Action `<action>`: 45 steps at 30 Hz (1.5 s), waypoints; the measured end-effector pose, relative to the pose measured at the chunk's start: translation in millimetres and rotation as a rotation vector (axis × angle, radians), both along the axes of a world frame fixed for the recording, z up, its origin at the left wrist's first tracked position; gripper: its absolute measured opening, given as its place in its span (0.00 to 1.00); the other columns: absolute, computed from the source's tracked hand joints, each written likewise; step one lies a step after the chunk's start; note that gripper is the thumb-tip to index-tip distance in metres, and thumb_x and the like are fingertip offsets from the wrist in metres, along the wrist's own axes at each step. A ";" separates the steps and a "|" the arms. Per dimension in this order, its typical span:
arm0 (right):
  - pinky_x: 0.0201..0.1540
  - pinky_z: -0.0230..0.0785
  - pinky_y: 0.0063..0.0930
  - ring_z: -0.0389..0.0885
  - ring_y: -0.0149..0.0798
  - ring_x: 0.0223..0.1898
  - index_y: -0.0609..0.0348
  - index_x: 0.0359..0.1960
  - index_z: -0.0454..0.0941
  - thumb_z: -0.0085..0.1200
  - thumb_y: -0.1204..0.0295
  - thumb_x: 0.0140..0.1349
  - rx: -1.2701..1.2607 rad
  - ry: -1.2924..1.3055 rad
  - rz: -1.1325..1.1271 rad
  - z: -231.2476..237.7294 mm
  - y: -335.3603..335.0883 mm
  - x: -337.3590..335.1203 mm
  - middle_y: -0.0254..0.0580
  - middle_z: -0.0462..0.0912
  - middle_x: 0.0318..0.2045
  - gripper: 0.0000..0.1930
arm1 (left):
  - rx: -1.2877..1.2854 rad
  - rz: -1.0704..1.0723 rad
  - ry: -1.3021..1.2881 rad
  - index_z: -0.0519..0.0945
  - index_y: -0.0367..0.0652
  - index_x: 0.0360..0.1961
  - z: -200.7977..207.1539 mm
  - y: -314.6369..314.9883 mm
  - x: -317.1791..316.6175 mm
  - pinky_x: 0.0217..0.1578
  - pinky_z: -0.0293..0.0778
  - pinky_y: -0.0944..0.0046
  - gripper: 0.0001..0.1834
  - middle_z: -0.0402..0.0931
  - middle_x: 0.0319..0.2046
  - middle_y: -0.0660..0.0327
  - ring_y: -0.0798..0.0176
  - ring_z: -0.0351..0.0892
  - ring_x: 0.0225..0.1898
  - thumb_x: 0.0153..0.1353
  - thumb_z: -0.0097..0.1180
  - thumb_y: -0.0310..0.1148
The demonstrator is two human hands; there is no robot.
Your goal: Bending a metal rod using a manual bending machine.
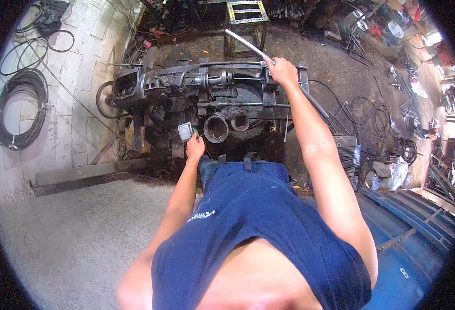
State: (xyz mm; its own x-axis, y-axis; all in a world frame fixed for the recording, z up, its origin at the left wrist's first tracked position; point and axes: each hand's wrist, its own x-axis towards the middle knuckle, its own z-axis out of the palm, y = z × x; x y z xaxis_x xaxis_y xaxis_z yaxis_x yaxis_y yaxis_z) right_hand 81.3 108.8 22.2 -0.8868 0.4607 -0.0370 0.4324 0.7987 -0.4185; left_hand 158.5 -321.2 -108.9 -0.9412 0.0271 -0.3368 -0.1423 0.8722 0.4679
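Note:
My right hand (283, 71) is wrapped round a metal rod (247, 43) above the right end of a dark, greasy machine (181, 80). The rod's bright end points up and to the left. A darker length (316, 103) shows past my forearm, seemingly in line with it. Low at the machine's near side, my left hand (195, 148) has its fingers closed at a small squarish grey-white thing (185, 131) with a bit of green beside it. I cannot make out its kind. To its right are a large metal ring (216, 129) and a smaller one (240, 122).
A handwheel (105, 99) sits at the machine's left end. Behind stands a stool (247, 13) with a yellow-edged top. A coiled black cable (22, 108) lies at left. Loose cables (372, 116) and rods spread over the right floor, near a stack of metal strips (348, 155) and blue panels (392, 248).

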 end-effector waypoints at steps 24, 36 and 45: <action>0.53 0.70 0.51 0.80 0.57 0.49 0.57 0.44 0.83 0.36 0.38 0.66 -0.020 -0.054 0.018 2.7 -0.7 -1.7 0.55 0.82 0.45 0.34 | -0.043 0.029 0.020 0.75 0.48 0.59 5.7 4.1 3.7 0.49 0.74 0.46 0.24 0.80 0.44 0.41 0.39 0.80 0.47 0.62 0.53 0.40; 0.52 0.70 0.50 0.80 0.57 0.48 0.56 0.41 0.83 0.35 0.39 0.67 0.053 -0.035 0.031 0.7 -9.2 -4.1 0.54 0.83 0.43 0.33 | -0.053 0.044 0.037 0.76 0.43 0.58 0.6 8.8 2.1 0.49 0.74 0.46 0.25 0.80 0.45 0.41 0.39 0.80 0.47 0.61 0.54 0.41; 0.52 0.71 0.51 0.81 0.57 0.48 0.59 0.40 0.83 0.38 0.39 0.66 0.022 0.022 0.007 -5.2 -1.4 -3.3 0.55 0.82 0.44 0.34 | -0.031 0.045 0.033 0.76 0.40 0.57 -1.6 6.6 3.0 0.49 0.75 0.48 0.26 0.81 0.42 0.44 0.42 0.81 0.47 0.59 0.55 0.41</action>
State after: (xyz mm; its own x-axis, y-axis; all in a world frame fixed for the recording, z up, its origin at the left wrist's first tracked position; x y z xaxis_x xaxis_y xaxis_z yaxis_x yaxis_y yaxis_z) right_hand 77.9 107.4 17.0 -0.8906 0.4547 -0.0071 0.4172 0.8109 -0.4103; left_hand 161.5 -314.6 -110.5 -0.9520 -0.0258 -0.3051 -0.1668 0.8794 0.4459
